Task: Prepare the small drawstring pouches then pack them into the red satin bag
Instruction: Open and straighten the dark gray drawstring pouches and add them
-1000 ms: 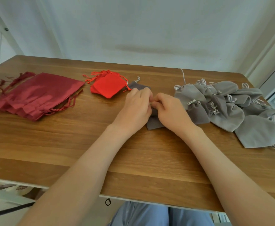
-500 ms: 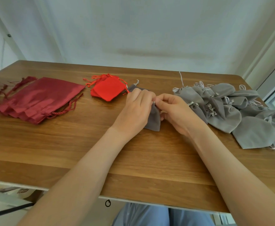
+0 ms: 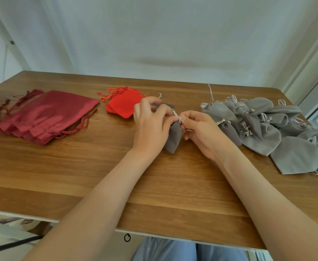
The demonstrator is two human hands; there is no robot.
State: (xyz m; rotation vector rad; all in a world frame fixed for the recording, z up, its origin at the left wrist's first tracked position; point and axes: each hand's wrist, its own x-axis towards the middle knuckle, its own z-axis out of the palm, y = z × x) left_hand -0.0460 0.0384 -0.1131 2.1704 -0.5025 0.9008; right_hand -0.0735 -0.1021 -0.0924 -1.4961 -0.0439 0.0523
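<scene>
A small grey velvet pouch (image 3: 174,135) hangs between my hands above the middle of the wooden table (image 3: 79,166). My left hand (image 3: 151,127) pinches its gathered neck. My right hand (image 3: 201,129) pinches the white drawstring (image 3: 177,116) at that neck. Behind my left hand lies another flat grey pouch (image 3: 166,105), mostly hidden. A stack of small bright red pouches (image 3: 124,105) lies further left. The dark red satin bags (image 3: 45,115) lie stacked at the far left.
A heap of several grey drawstring pouches (image 3: 267,129) covers the right side of the table, reaching its right edge. A white wall rises behind the table. My knees show below the table's front edge.
The grey pouch has risen off the table and its neck has been drawn together. My right hand has moved slightly right, pulling the white cord. The camera has tilted a little.
</scene>
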